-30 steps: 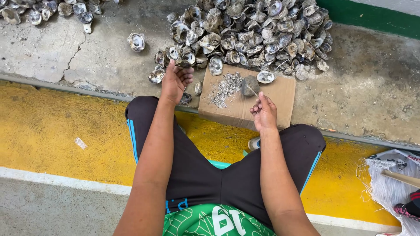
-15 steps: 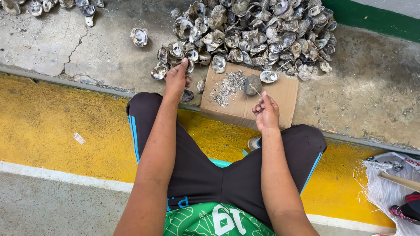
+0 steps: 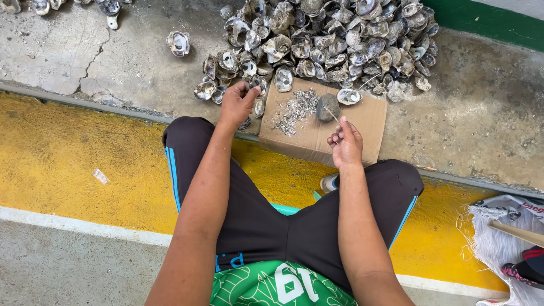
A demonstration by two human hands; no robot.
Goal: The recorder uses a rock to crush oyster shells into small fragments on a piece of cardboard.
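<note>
2 hands busy: left hand [image 3: 235,103] pinches a rough, brittle shell [image 3: 258,85] by its rim at the pile's [image 3: 334,39] near edge; right hand [image 3: 344,141] clamps a thin metal pick [image 3: 331,114].

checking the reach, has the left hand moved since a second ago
Yes. The left hand has moved slightly away from the cardboard sheet, deeper into the shell pile.

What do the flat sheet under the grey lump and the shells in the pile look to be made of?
Flat sheet: corrugated cardboard by its look, matte brown with a folded front edge. Shells in the pile: natural shell, rough grey outside, glossy pearly inside. Grey lump: probably stone, dull and rough.
</note>
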